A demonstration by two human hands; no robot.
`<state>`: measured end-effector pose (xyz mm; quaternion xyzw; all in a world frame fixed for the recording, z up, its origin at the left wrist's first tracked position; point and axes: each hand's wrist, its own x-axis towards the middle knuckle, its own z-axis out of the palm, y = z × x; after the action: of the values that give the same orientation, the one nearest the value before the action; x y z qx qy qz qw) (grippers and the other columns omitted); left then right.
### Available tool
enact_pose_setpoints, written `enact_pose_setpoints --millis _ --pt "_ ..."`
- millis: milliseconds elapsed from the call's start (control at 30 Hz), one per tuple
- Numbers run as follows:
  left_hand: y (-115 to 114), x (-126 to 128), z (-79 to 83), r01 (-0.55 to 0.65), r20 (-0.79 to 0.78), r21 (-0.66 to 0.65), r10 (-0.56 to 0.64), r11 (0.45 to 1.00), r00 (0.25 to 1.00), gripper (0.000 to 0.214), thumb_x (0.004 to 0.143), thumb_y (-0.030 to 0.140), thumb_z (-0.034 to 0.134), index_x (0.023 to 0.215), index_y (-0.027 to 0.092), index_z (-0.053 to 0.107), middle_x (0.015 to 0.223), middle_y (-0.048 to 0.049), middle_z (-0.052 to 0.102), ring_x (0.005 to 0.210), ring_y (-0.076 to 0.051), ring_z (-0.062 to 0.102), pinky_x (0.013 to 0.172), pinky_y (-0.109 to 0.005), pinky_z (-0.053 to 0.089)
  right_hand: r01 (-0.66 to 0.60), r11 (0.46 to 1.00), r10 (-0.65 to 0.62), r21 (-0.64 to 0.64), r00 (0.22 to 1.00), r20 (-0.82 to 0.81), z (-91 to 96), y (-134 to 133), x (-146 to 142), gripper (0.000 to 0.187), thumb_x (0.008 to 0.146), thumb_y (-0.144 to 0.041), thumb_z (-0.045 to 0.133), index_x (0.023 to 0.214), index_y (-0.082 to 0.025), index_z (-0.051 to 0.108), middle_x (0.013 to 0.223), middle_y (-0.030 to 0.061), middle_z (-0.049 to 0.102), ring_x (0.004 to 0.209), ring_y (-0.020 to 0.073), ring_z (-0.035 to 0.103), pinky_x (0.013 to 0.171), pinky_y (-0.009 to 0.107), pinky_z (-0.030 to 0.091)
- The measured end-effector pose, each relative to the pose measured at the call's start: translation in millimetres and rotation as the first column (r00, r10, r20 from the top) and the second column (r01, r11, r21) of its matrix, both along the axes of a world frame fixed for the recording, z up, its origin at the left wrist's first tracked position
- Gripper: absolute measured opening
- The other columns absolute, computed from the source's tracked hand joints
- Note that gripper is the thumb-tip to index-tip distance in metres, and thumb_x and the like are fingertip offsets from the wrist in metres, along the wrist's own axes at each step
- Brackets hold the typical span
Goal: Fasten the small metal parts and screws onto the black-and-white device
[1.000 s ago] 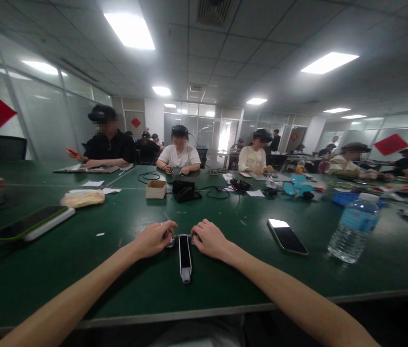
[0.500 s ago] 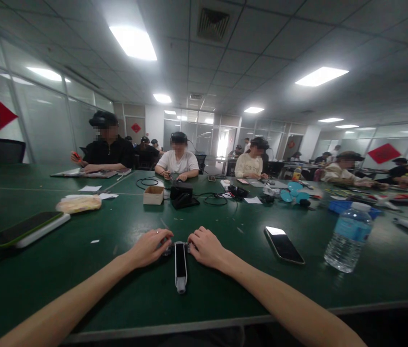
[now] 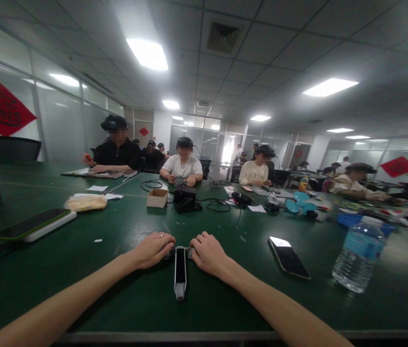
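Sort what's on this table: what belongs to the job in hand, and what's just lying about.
In the job, judging by the hands:
- slim black-and-white device, between left hand and right hand
- small side parts, mostly hidden by fingers

Apparently just lying about:
- black-screened phone
- water bottle
- small open box

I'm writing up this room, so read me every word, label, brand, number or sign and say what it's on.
No text is readable.
Large red diamond sign at left: dark characters, too blurred.
Red diamond sign at right: too small.
Blue bottle label: too blurred.
White-framed device: no visible text.
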<state>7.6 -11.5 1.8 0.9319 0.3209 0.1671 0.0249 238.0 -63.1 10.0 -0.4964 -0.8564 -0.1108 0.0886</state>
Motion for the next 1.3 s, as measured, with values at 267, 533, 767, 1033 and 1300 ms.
enact_pose_setpoints --millis 267,533,767,1033,1300 --pt "3 6 -5.8 0.031 0.009 0.003 -0.031 1.0 0.999 0.04 0.101 0.035 0.021 0.105 0.019 0.057 0.098 -0.006 0.064 0.089 -0.019 0.058 0.083 -0.032 0.041 -0.004 1.0 0.004 -0.013 1.0 -0.01 -0.7 2 -1 0.025 0.094 -0.025 0.043 0.104 -0.015 0.063 0.102 0.0115 0.064 0.096 0.023 0.053 0.08 0.034 0.044" --pt "-3 5 -3.6 -0.006 0.032 -0.015 0.006 1.0 0.999 0.03 0.099 0.032 0.03 0.107 0.019 0.056 0.101 -0.0058 0.064 0.091 -0.019 0.058 0.083 -0.032 0.042 -0.01 0.998 0.006 -0.06 0.998 -0.067 1.9 0 -2 0.025 0.093 -0.023 0.044 0.104 -0.015 0.064 0.103 0.0116 0.064 0.095 0.0217 0.054 0.081 0.033 0.044" --pt "-3 5 -4.5 -0.044 0.052 -0.007 0.044 0.999 0.998 0.024 0.093 0.023 0.04 0.11 0.017 0.055 0.104 -0.0069 0.064 0.094 -0.021 0.058 0.086 -0.035 0.042 -0.025 0.998 0.02 -0.055 0.996 -0.083 0.0 1 -1 0.025 0.093 -0.023 0.044 0.106 -0.015 0.064 0.104 0.0109 0.064 0.097 0.022 0.054 0.082 0.033 0.043" --pt "0 5 -10.4 -0.04 0.066 -0.002 0.04 0.999 0.997 0.024 0.088 0.017 0.042 0.108 0.018 0.055 0.098 -0.0061 0.064 0.088 -0.02 0.058 0.082 -0.033 0.042 -0.035 0.999 0.037 0.032 0.998 -0.05 4.6 -4 -5 0.026 0.091 -0.023 0.046 0.111 -0.015 0.06 0.109 0.0121 0.061 0.103 0.0248 0.051 0.086 0.036 0.041" --pt "-2 4 -10.3 -0.021 0.091 -0.028 0.024 0.999 0.996 0.024 0.087 0.019 0.046 0.109 0.018 0.054 0.096 -0.0047 0.063 0.085 -0.02 0.058 0.079 -0.032 0.042 -0.273 0.958 0.28 0.088 0.957 -0.082 12.0 -21 -13 0.023 0.094 -0.024 0.044 0.108 -0.016 0.061 0.103 0.0091 0.062 0.095 0.0208 0.052 0.083 0.033 0.04"
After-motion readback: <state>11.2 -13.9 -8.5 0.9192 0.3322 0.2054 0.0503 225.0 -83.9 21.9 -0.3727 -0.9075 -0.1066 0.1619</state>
